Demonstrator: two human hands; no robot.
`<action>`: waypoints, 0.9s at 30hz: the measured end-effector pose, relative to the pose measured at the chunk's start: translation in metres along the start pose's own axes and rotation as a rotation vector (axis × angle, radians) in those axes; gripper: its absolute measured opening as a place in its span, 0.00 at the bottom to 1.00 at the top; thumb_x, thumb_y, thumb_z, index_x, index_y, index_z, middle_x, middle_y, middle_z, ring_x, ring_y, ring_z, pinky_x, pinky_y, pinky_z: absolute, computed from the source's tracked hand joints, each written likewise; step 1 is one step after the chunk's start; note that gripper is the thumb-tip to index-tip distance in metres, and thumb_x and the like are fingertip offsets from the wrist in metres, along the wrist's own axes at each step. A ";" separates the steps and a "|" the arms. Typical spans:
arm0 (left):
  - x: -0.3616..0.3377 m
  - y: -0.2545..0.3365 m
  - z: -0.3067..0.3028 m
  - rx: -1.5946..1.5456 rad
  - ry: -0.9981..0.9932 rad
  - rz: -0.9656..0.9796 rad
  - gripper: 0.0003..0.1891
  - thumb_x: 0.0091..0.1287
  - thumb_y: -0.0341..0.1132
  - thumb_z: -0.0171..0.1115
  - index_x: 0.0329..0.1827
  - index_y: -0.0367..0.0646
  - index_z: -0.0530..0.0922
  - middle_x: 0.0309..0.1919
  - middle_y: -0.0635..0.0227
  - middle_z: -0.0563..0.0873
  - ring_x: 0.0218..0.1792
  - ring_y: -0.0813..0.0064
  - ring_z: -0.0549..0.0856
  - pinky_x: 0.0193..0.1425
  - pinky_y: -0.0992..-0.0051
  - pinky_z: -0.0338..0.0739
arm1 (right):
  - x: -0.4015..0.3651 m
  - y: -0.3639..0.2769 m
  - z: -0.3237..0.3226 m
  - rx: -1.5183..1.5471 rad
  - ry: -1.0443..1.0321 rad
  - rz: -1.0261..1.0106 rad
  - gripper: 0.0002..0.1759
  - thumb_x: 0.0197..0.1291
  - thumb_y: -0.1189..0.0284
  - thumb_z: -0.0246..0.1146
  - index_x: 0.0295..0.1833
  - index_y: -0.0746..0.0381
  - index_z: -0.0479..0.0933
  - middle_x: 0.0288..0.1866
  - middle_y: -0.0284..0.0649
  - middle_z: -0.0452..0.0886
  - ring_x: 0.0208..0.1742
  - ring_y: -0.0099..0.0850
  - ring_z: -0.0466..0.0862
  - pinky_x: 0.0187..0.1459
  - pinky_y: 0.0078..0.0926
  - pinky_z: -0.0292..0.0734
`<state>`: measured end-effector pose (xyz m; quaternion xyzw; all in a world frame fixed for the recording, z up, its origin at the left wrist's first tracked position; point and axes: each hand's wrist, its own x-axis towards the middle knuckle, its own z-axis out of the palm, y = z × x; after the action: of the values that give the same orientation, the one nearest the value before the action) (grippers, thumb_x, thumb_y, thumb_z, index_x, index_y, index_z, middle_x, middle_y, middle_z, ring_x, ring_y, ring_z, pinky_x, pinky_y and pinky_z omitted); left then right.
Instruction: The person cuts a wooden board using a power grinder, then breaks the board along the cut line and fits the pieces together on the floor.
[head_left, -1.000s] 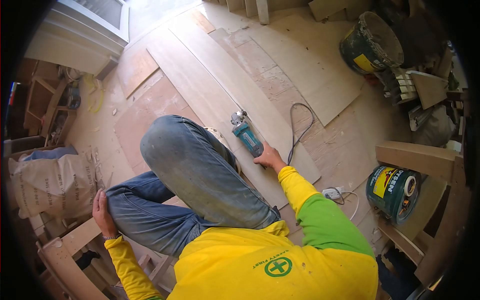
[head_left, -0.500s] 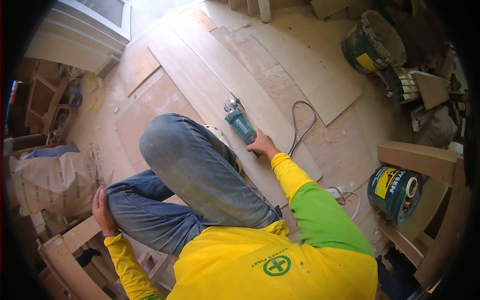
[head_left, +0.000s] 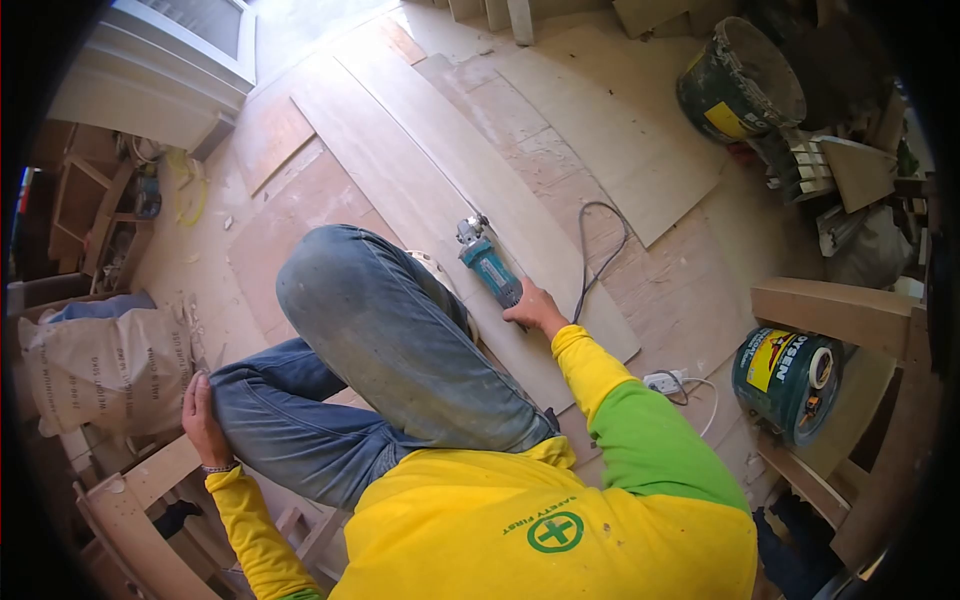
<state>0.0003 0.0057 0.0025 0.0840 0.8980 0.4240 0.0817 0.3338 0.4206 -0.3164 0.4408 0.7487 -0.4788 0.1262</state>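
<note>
My right hand (head_left: 537,308) is closed around the rear of a teal angle grinder (head_left: 490,272). The grinder's metal head rests at the long, straight line between two pale boards (head_left: 370,170) on the floor, its disc side along that line. From behind the grinder, a dark power cord (head_left: 590,270) loops out to the right. My left hand (head_left: 203,418) lies with fingers stretched out against my bent left knee (head_left: 235,400), holding nothing. My raised right knee (head_left: 345,290) stands just left of the grinder.
A white extension socket (head_left: 663,383) lies behind my right hand. Paint buckets (head_left: 790,385) stand on the right, with wooden frames (head_left: 840,312) beside them. Another flat board (head_left: 610,140) lies beyond the cord. A printed sack (head_left: 110,370) sits at left.
My right hand has drawn the angle grinder a short way back toward me along the line between the boards. My left hand stays on the knee.
</note>
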 end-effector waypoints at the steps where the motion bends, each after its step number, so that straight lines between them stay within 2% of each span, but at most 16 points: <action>1: 0.000 0.001 0.000 -0.011 -0.002 -0.004 0.24 0.74 0.43 0.59 0.61 0.29 0.78 0.55 0.60 0.83 0.56 0.74 0.80 0.65 0.76 0.70 | -0.004 0.004 0.001 0.002 -0.008 0.015 0.43 0.33 0.58 0.73 0.59 0.63 0.70 0.45 0.57 0.84 0.48 0.54 0.84 0.52 0.40 0.80; 5: -0.002 0.001 -0.001 0.001 -0.005 -0.006 0.24 0.74 0.43 0.60 0.61 0.29 0.78 0.55 0.61 0.83 0.56 0.74 0.80 0.65 0.77 0.70 | -0.018 0.015 0.000 0.005 -0.030 0.035 0.44 0.34 0.57 0.73 0.60 0.62 0.69 0.48 0.58 0.83 0.51 0.56 0.83 0.55 0.42 0.79; 11: 0.000 0.000 -0.001 -0.007 0.000 -0.003 0.24 0.74 0.43 0.60 0.62 0.29 0.78 0.55 0.60 0.83 0.56 0.73 0.80 0.65 0.76 0.70 | -0.018 0.013 0.001 0.002 -0.009 0.048 0.41 0.34 0.58 0.73 0.57 0.63 0.70 0.46 0.58 0.83 0.48 0.55 0.84 0.53 0.41 0.80; 17: -0.002 0.005 0.000 0.035 -0.001 0.014 0.23 0.74 0.43 0.59 0.61 0.30 0.78 0.55 0.59 0.84 0.57 0.72 0.80 0.66 0.76 0.69 | 0.008 0.000 0.008 -0.003 0.032 0.004 0.42 0.33 0.58 0.73 0.58 0.63 0.71 0.46 0.58 0.83 0.50 0.54 0.84 0.53 0.40 0.79; 27: -0.005 0.010 -0.001 0.104 0.001 0.040 0.23 0.74 0.43 0.59 0.60 0.30 0.79 0.55 0.57 0.84 0.57 0.69 0.80 0.67 0.74 0.68 | 0.037 -0.029 0.003 0.024 -0.020 -0.001 0.42 0.33 0.57 0.73 0.58 0.64 0.72 0.47 0.58 0.84 0.51 0.53 0.84 0.54 0.39 0.80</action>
<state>0.0056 0.0106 0.0113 0.1058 0.9170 0.3784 0.0682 0.2887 0.4337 -0.3230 0.4370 0.7420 -0.4920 0.1280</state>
